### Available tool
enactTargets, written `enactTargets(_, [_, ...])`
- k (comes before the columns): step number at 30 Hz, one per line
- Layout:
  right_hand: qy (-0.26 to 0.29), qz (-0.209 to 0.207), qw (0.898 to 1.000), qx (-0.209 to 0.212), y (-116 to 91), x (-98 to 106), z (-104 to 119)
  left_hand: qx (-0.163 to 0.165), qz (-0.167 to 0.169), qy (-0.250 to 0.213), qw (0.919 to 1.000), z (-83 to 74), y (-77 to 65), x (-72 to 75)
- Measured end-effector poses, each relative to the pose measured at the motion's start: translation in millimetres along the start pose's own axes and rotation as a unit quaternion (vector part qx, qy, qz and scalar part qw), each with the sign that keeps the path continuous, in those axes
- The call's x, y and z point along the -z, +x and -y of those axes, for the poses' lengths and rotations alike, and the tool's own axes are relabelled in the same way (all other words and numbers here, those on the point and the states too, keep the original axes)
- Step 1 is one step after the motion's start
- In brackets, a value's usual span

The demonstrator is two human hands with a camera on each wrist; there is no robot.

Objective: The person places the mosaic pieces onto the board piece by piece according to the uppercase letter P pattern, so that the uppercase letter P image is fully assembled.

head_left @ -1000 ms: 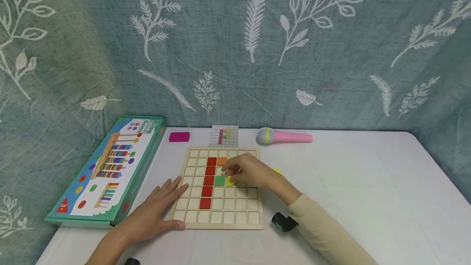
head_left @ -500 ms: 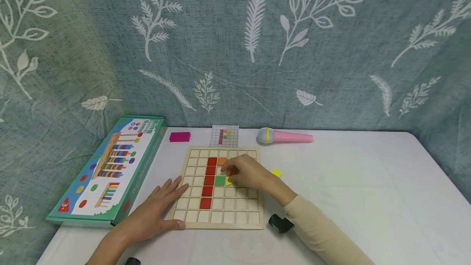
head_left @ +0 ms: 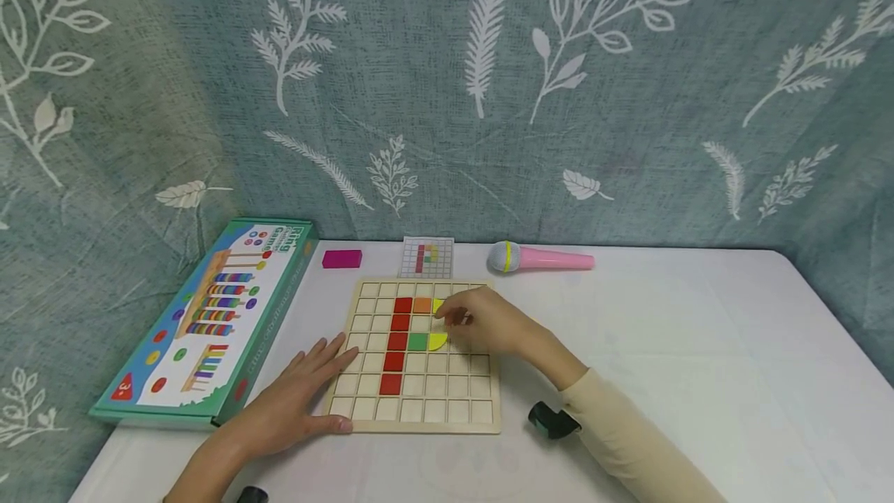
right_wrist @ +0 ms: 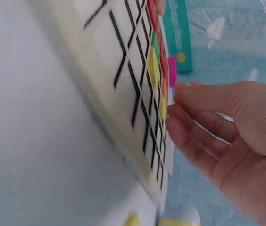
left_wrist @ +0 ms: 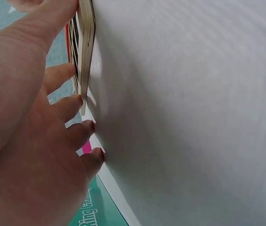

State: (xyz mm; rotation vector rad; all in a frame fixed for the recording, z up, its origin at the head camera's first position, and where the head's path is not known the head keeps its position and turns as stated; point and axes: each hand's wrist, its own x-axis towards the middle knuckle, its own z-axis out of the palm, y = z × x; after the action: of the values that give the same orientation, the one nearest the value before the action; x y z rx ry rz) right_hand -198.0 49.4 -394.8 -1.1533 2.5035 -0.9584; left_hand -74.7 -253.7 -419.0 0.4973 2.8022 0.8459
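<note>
A wooden grid board (head_left: 413,427) lies on the table. Several red square tiles (head_left: 396,341) form a column in it, with an orange tile (head_left: 422,305) and a green tile (head_left: 417,341) to their right. Beside the green one sits a yellow rounded tile (head_left: 438,342); a second yellow tile (head_left: 437,304), partly covered by fingers, is beside the orange one. My right hand (head_left: 485,322) hovers over the board near both yellow tiles, fingers loosely bent, nothing between thumb and forefinger in the right wrist view. My left hand (head_left: 286,402) rests with spread fingers at the board's left edge.
A green game box (head_left: 202,324) lies at the left. Behind the board are a magenta block (head_left: 341,259), a pattern card (head_left: 427,258) and a pink toy microphone (head_left: 545,258). The right wrist view shows another yellow piece (right_wrist: 132,220) on the table off the board.
My right hand has let go of the yellow rounded tile beside the green one and shifted slightly up and right. The loose yellow piece is now behind that arm. My left hand stays put.
</note>
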Motion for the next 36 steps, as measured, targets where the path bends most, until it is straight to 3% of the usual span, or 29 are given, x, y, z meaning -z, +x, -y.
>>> enactTargets(7, [-0.005, -0.011, 1.0, -0.015, -27.0, 24.6, -16.5, -0.002, -0.001, -0.004, 1.0, 0.6, 0.0, -0.3])
enactTargets(13, [-0.01, 0.009, 0.999, -0.036, -49.8, 37.8, -36.4, -0.002, 0.001, -0.01, 0.9999, -0.5, 0.0, 1.0])
enactTargets(19, [-0.024, 0.028, 0.998, -0.043, -64.9, 40.1, -48.3, -0.002, 0.002, -0.015, 0.9999, -1.0, 0.1, 1.3])
enactTargets(28, [-0.033, -0.007, 0.999, -0.024, -76.2, 35.4, -56.4, 0.001, 0.001, -0.023, 0.9997, -1.1, -0.8, 1.0])
enactTargets(36, [-0.024, -0.009, 0.998, -0.05, -81.8, 42.2, -55.0, 0.001, 0.003, -0.023, 0.9997, -1.7, -0.7, 1.5])
